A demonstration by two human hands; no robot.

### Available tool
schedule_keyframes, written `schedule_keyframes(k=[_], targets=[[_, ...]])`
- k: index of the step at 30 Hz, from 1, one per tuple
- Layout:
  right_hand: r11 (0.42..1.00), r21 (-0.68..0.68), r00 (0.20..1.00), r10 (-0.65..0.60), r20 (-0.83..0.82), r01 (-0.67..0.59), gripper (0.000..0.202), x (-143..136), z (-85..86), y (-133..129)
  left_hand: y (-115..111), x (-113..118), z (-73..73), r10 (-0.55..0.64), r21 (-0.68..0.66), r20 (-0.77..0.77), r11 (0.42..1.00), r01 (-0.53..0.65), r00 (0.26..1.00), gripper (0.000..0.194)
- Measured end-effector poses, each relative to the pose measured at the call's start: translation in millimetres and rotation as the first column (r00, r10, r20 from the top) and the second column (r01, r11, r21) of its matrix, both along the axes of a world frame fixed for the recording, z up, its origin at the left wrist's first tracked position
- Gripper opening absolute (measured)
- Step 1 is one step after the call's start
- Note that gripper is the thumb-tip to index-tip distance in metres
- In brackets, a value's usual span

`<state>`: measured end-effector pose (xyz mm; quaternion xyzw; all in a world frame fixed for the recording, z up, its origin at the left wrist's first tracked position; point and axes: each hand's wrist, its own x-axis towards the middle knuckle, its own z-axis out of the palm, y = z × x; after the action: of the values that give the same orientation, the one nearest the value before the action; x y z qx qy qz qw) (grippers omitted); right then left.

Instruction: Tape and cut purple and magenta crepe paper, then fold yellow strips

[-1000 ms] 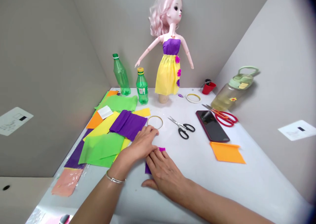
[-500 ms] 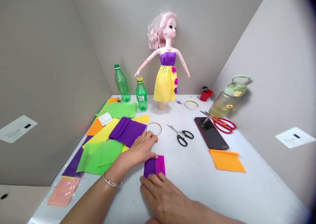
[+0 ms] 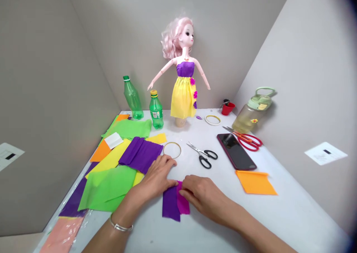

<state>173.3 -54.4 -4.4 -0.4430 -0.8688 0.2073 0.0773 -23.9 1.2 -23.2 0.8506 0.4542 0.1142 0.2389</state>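
A purple crepe paper strip (image 3: 170, 204) lies flat on the table, with a magenta crepe paper strip (image 3: 183, 202) along its right side, partly overlapped. My left hand (image 3: 157, 175) rests palm down, fingers stretched out and thumb on the purple strip's top edge. From the right, my right hand (image 3: 205, 195) pinches the magenta strip's upper right edge between thumb and curled fingers. Beyond my left fingertips lies a thin gold ring (image 3: 172, 150). A folded purple crepe paper piece (image 3: 141, 153) is just behind my left hand.
Black-handled scissors (image 3: 205, 156), a phone (image 3: 236, 151), red-handled scissors (image 3: 249, 141) and an orange paper piece (image 3: 256, 182) lie to the right. A doll (image 3: 182, 97) stands at the back beside green bottles (image 3: 156, 110). Green paper (image 3: 107, 190) covers the left side. A water bottle (image 3: 252, 113) stands back right.
My right hand has moved up and rightward from the strips' lower end to the magenta strip's upper edge, uncovering their lower part. My left hand stays nearly in place; the view has shifted slightly.
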Motion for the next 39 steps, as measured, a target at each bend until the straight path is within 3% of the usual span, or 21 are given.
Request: schedule_keyframes(k=[4, 10, 16, 23, 27, 32, 39], targets=[[0.997, -0.062, 0.998, 0.05, 0.042, -0.047, 0.01, -4, 0.9, -1, -1, -1, -0.3, 0.005, -0.004, 0.02, 1.0, -0.005, 1.0, 0.042], [0.996, -0.087, 1.0, 0.013, -0.026, -0.015, 0.02, 4, -0.3, 3, 1, -4, -0.3, 0.008, -0.035, 0.1, 0.999, -0.005, 0.995, 0.036], [0.993, -0.117, 0.998, -0.02, -0.067, 0.012, 0.025, 7, 3.8, 5, 11, -9, -0.4, 0.149, 0.001, 0.252, 0.988, -0.155, 0.956, 0.018], [0.994, -0.106, 0.996, -0.048, -0.073, 0.041, 0.016, 5, 0.5, 6, 18, -16, 4.3, 0.212, 0.052, 0.364, 0.968, -0.247, 0.907, 0.01], [0.992, -0.12, 0.998, -0.038, -0.056, 0.031, 0.011, 4, -3.1, 6, 14, -15, 8.9, 0.135, -0.035, 0.324, 0.991, -0.13, 0.936, 0.004], [0.995, -0.096, 0.999, -0.031, -0.036, 0.028, 0.01, 4, -5.7, 6, 4, -11, 13.9, -0.011, -0.157, 0.165, 0.987, 0.037, 0.986, 0.008], [0.999, -0.035, 0.999, -0.034, -0.002, 0.033, 0.01, 5, -11.8, 8, 0, -9, 4.4, -0.099, -0.131, 0.07, 0.985, 0.108, 0.993, 0.013]])
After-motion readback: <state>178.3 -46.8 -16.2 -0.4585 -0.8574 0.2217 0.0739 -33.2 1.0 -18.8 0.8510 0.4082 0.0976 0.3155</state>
